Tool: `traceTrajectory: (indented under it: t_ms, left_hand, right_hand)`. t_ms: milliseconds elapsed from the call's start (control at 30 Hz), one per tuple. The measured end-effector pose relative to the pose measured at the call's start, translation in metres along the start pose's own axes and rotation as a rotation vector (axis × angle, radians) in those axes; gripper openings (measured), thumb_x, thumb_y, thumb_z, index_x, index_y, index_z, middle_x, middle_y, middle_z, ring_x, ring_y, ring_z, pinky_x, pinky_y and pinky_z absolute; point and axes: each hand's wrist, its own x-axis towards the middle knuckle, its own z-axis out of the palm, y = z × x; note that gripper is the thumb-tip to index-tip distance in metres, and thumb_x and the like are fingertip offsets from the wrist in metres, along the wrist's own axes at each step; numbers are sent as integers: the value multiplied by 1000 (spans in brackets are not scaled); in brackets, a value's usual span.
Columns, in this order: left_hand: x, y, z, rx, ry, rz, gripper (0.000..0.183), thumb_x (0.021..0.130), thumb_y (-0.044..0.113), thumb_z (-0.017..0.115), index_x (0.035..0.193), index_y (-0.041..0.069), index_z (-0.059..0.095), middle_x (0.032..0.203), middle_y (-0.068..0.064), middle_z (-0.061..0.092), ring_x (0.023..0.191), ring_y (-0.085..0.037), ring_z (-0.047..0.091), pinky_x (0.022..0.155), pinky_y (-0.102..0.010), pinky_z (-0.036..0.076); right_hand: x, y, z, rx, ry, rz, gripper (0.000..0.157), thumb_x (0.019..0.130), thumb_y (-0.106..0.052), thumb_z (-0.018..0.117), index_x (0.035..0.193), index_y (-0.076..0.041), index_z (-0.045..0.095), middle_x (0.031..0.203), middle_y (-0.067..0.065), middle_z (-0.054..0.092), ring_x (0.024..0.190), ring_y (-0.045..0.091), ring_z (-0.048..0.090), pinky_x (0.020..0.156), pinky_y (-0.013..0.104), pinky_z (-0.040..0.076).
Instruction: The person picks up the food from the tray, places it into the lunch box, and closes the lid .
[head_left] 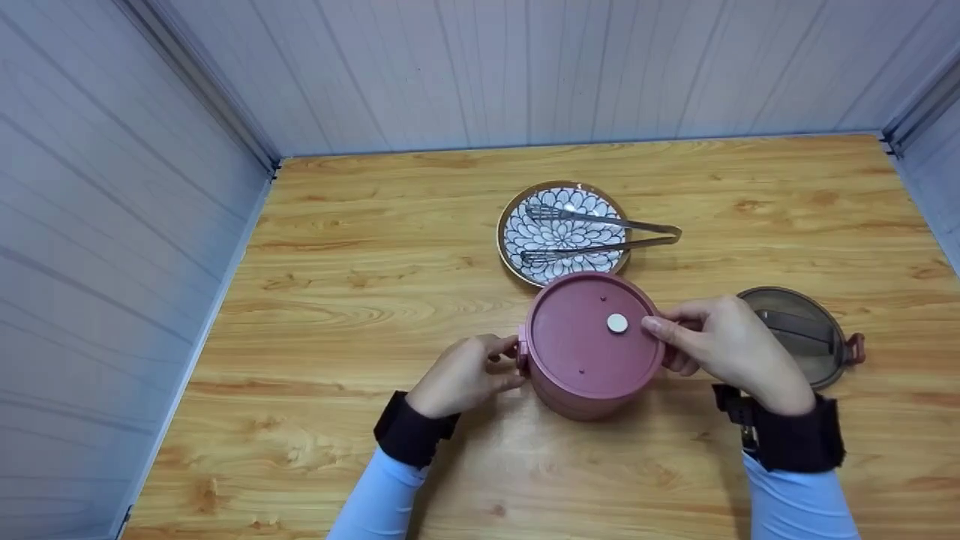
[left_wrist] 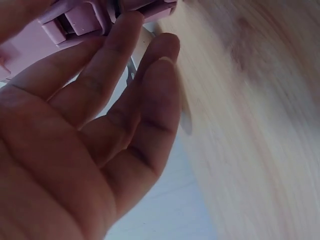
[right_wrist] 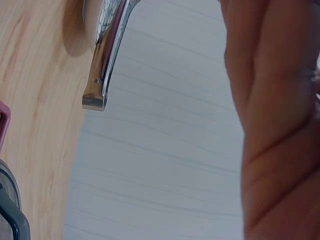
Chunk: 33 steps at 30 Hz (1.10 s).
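A round dusty-pink container [head_left: 583,409] stands upright, its flat pink lid [head_left: 577,337] on top with a white button. My left hand [head_left: 465,373] is at the container's left side, loosely bent fingers touching the pink latch [head_left: 523,352]. In the left wrist view, those fingertips [left_wrist: 129,25] meet the latch [left_wrist: 82,20] while the other fingers hang apart from it. On the right side, my right hand [head_left: 716,341] grips the lid's edge, thumb on top and the other fingers bent below the rim, partly hidden. The right wrist view shows part of that hand [right_wrist: 280,125] but not its hold.
Behind the container, a flower-patterned plate [head_left: 512,262] with a brown rim carries metal tongs [head_left: 652,226], their bent end past its right edge. A dark see-through lid [head_left: 814,364] with a handle and pink clip [head_left: 855,349] lies near my right wrist. Pale panel walls [head_left: 487,75] border the wooden table.
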Motion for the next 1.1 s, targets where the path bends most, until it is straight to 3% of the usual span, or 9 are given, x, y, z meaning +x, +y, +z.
traceTrajectory:
  t_ms: [167, 333, 400, 500, 600, 700, 833, 1033, 1100]
  left_hand:
    - [-1, 5, -8, -107, 29, -38, 59, 96, 34, 66, 145, 5, 48, 136, -11, 59, 119, -28, 58, 100, -39, 47]
    - [-1, 20, -7, -314, 168, -25, 57, 108, 36, 36, 153, 1, 28, 155, -15, 35, 143, -24, 33, 117, -37, 24]
    - [-1, 26, 1, -396, 199, -27, 62, 109, 40, 32, 155, 1, 21, 159, -15, 25, 146, -23, 22, 119, -35, 16]
    - [1, 33, 16, -493, 224, -26, 69, 107, 44, 34, 156, 1, 13, 161, -14, 18, 148, -21, 16, 119, -35, 12]
    - [2, 37, 33, -555, 269, -11, 71, 107, 42, 39, 157, 1, 10, 161, -16, 18, 147, -22, 17, 119, -36, 14]
    - [2, 39, 47, -604, 323, 12, 71, 106, 36, 44, 157, 1, 8, 162, -17, 16, 147, -24, 17, 118, -37, 16]
    - [3, 39, 58, -679, 381, 41, 73, 105, 29, 50, 157, 1, 7, 162, -19, 12, 147, -26, 18, 118, -38, 17]
    - [7, 37, 65, -733, 404, 80, 69, 104, 26, 50, 157, 1, 13, 162, -20, 15, 147, -25, 19, 118, -37, 19]
    - [9, 37, 67, -746, 407, 107, 65, 105, 25, 50, 157, 3, 18, 161, -17, 21, 146, -23, 23, 118, -37, 22]
  right_hand:
    - [1, 0, 0, -47, 26, -11, 49, 90, -49, 68, 111, -5, 75, 77, 5, 73, 64, 22, 70, 59, 33, 58]
    - [0, 0, 2, -196, 95, -64, 53, 92, -53, 64, 120, -8, 72, 99, 9, 75, 88, 25, 70, 80, 42, 55]
    - [-3, 2, 4, -212, 118, -85, 54, 95, -50, 62, 125, -7, 69, 110, 14, 72, 99, 31, 68, 86, 49, 53]
    - [-7, 10, 12, -183, 178, -147, 50, 99, -39, 60, 132, -2, 62, 124, 21, 65, 113, 39, 62, 94, 55, 48]
    - [-12, 22, 26, -134, 267, -229, 43, 102, -22, 57, 136, 3, 55, 131, 25, 59, 120, 42, 56, 101, 54, 43]
    - [-17, 33, 45, -63, 357, -274, 38, 102, -10, 55, 137, 5, 53, 135, 23, 56, 124, 40, 53, 108, 35, 38]
    - [-22, 42, 67, 49, 432, -300, 38, 101, -4, 52, 137, 8, 50, 141, 20, 50, 130, 33, 48, 107, 14, 30]
    - [-28, 48, 88, 153, 458, -289, 38, 105, -4, 42, 138, 11, 48, 144, 23, 47, 134, 9, 40, 109, 14, 28]
    - [-29, 48, 93, 190, 461, -278, 39, 105, -5, 39, 139, 12, 46, 145, 24, 45, 134, 7, 38, 109, 14, 28]
